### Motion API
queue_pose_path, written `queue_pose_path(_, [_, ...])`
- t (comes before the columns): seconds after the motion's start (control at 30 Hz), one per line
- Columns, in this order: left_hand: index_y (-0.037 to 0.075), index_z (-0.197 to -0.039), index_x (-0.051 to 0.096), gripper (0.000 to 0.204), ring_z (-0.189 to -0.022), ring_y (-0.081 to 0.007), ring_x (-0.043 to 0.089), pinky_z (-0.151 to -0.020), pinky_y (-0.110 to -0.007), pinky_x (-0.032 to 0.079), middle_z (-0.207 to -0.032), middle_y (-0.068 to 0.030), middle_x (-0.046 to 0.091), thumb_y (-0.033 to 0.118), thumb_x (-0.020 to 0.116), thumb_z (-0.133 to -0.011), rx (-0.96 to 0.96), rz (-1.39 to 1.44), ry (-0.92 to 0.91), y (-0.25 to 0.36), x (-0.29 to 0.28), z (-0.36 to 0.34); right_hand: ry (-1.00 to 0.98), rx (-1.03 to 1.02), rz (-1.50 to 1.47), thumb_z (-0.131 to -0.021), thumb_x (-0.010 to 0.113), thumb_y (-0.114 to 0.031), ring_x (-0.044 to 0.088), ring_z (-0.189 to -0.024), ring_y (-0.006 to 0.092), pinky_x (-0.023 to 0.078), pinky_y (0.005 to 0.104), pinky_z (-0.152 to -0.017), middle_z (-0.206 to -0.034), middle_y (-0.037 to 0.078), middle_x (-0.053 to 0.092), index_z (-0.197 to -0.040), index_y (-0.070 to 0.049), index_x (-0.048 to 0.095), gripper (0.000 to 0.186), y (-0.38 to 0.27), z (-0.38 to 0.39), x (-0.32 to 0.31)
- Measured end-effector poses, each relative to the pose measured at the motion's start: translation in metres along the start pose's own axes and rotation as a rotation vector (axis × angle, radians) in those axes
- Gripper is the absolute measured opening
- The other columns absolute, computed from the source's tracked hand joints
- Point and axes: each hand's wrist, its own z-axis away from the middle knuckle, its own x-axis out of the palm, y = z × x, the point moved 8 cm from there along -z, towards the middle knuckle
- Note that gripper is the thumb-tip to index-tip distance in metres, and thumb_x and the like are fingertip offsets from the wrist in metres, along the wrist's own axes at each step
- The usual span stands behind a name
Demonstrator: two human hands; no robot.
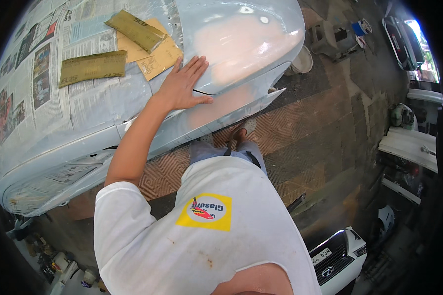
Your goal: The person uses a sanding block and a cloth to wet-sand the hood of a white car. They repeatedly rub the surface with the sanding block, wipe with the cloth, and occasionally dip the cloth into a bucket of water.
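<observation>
My left hand (183, 84) lies palm down on a pale car body panel (238, 42), fingers outstretched and thumb out to the right, near a curved seam. Dull pink patches show on this panel and on the strip below it (211, 108). To the left, newspaper sheets (34, 108) cover much of the bodywork. On them rest two olive-gold abrasive strips (91, 69) and tan paper sheets (160, 59), close to my fingertips. My right hand is not in view.
Beyond the panel are a pale bucket (300, 61) and a grey moulded part (325, 39) on the dark, patched floor (330, 128). A dark car (398, 44) stands at upper right, white panels (406, 147) lie at right, and a white car's front (339, 260) shows at lower right.
</observation>
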Motion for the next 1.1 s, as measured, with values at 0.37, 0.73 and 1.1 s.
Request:
queue_pose_path(0.37, [-0.006,-0.176,0.025,0.131,-0.175,-0.0340,0.017,-0.142,-0.056,0.006,-0.186,-0.0233,0.022,0.090,0.057,-0.094,-0.238,0.017,-0.055,0.022,-0.005,0.036,0.108,-0.082,-0.157,-0.087,0.089,-0.051,0.072,-0.122,0.0335,0.052,0.0446,-0.109,-0.133,0.026,0.079,-0.125,0.009,0.080,0.071,-0.025,0.037,-0.043])
queue_pose_path(0.73, [-0.008,-0.176,0.023,0.133,-0.174,-0.0454,0.010,-0.141,-0.056,0.006,-0.184,-0.0327,0.017,0.091,0.058,-0.093,-0.164,0.079,-0.011,0.068,0.021,-0.095,0.126,-0.130,-0.136,-0.086,0.090,-0.046,0.073,-0.118,0.0337,0.053,0.0455,-0.107,-0.131,0.026,0.080,-0.125,0.010,0.080,0.069,-0.046,0.060,-0.056])
queue_pose_path(1.1, [-0.004,-0.178,0.018,0.137,-0.175,-0.0440,0.003,-0.140,-0.061,0.003,-0.187,-0.0288,0.011,0.090,0.064,-0.090,-0.180,0.058,-0.042,0.088,0.033,-0.168,0.123,-0.061,-0.279,-0.085,0.091,-0.042,0.074,-0.114,0.0338,0.054,0.0464,-0.105,-0.130,0.026,0.080,-0.125,0.012,0.079,0.068,-0.018,0.054,-0.050])
